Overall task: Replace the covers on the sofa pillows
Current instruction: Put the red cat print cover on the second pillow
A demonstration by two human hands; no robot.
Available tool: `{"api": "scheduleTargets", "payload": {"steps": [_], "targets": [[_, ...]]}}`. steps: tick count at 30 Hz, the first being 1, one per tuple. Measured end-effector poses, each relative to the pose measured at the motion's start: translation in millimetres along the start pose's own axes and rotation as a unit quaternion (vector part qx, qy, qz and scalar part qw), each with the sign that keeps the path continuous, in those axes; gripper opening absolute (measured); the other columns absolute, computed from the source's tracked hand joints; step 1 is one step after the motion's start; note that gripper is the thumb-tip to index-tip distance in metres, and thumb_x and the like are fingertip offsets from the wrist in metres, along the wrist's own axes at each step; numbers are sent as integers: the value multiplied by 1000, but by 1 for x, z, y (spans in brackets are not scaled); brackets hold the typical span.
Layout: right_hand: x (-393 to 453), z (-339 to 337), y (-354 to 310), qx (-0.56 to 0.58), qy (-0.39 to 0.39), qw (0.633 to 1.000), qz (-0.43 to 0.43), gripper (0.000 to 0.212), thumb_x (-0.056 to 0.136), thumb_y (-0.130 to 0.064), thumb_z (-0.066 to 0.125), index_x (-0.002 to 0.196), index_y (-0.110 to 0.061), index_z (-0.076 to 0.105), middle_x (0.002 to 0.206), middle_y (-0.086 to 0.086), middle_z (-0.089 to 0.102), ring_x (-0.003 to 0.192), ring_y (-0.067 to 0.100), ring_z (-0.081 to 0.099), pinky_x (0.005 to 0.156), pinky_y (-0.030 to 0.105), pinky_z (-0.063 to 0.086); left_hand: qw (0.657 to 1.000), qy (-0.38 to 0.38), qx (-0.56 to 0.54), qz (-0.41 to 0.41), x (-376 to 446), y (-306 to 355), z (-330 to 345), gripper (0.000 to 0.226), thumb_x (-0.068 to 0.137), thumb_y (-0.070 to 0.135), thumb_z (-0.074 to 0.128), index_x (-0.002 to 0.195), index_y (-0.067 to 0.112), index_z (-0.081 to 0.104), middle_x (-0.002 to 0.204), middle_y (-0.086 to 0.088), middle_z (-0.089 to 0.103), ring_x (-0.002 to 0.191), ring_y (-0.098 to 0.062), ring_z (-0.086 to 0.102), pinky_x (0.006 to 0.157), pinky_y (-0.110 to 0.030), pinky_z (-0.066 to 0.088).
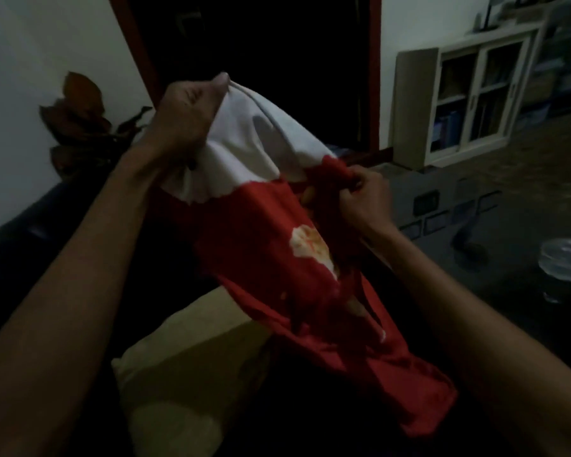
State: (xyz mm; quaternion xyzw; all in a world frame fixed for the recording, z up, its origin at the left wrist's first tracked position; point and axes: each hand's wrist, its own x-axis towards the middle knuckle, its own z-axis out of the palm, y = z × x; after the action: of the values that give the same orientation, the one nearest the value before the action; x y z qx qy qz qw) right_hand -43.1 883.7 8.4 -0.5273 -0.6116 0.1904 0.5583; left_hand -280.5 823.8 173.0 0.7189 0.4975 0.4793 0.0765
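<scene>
A white pillow [254,140] sticks out of a red cover [267,245] with a pale printed patch. My left hand [185,113] grips the top corner of the white pillow, raised in the middle of the view. My right hand [356,196] pinches the bunched open edge of the red cover at its right side. The cover's lower part hangs loose down toward my lap. A cream pillow [185,364] lies below, between my forearms, partly hidden by the red cover.
A dark sofa [30,232] runs along the left, with a brown-leaved plant [80,120] behind it. A dark table [475,225] at the right holds a clear plastic bottle [564,258]. A white cabinet [472,100] stands at the back right beside a dark doorway [261,44].
</scene>
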Motion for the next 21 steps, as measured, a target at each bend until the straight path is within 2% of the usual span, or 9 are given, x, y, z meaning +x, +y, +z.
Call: {"api": "scheduleTargets", "payload": {"steps": [2, 3, 5, 9, 13, 15, 17, 18, 21], "targets": [[28, -16, -26, 18, 48, 999, -16, 31, 81, -17, 57, 106, -28, 72, 96, -2, 72, 88, 16, 69, 79, 43, 61, 998, 29, 57, 21, 15, -3, -20, 51, 98, 51, 55, 90, 3, 68, 79, -5, 61, 65, -6, 55, 61, -26, 43], [38, -25, -39, 24, 68, 997, -34, 29, 83, -19, 58, 109, -27, 70, 101, -2, 70, 92, 15, 67, 82, 42, 60, 996, 35, 80, 19, 21, -5, -28, 43, 97, 50, 58, 96, 9, 70, 84, 1, 64, 65, 6, 56, 62, -18, 44], [56, -38, -55, -1, 92, 993, -72, 31, 81, -27, 56, 110, -29, 68, 109, -1, 65, 101, 16, 64, 89, 45, 58, 991, 52, 125, 12, 27, -9, -38, 33, 93, 49, 64, 98, 17, 71, 86, 6, 64, 66, 15, 54, 58, -5, 39], [62, -52, -66, -89, 85, 985, -119, 27, 86, -37, 62, 112, -40, 61, 111, -6, 64, 104, 18, 63, 93, 53, 53, 984, 77, 160, 23, 29, -13, -43, 27, 90, 51, 67, 95, 24, 69, 83, 9, 61, 68, 10, 52, 57, -9, 37], [50, -68, -65, -107, 51, 983, -139, 26, 98, -21, 61, 124, -23, 63, 109, -6, 66, 101, 12, 64, 94, 43, 54, 977, 106, 179, 46, 25, -18, -40, 27, 90, 55, 64, 95, 29, 67, 88, 5, 64, 73, 0, 56, 65, -21, 44], [43, -75, -70, -88, -3, 988, -129, 23, 103, -21, 56, 125, -19, 61, 101, -10, 63, 87, 8, 65, 80, 30, 57, 977, 111, 179, 41, 26, -27, -40, 34, 88, 60, 61, 99, 29, 70, 96, 3, 69, 87, -12, 64, 75, -32, 52], [37, -79, -77, -49, -88, 991, -93, 19, 108, -24, 47, 120, -19, 60, 92, -7, 62, 69, 3, 65, 59, 20, 52, 974, 116, 191, 32, 29, -40, -37, 41, 87, 60, 56, 107, 28, 71, 105, 0, 72, 98, -18, 66, 85, -41, 56], [34, -80, -80, -35, -125, 989, -71, 18, 109, -26, 44, 114, -20, 60, 90, -4, 62, 66, 4, 64, 57, 19, 50, 971, 121, 205, 30, 30, -47, -33, 40, 87, 56, 55, 110, 27, 70, 108, -1, 72, 101, -21, 67, 87, -43, 56], [29, -75, -82, -18, -173, 985, -15, 23, 110, -31, 41, 97, -27, 59, 90, 1, 61, 76, 14, 60, 68, 27, 47, 959, 111, 262, 17, 30, -68, -12, 35, 90, 33, 55, 122, 20, 64, 120, -10, 68, 112, -32, 62, 91, -42, 50]]}}
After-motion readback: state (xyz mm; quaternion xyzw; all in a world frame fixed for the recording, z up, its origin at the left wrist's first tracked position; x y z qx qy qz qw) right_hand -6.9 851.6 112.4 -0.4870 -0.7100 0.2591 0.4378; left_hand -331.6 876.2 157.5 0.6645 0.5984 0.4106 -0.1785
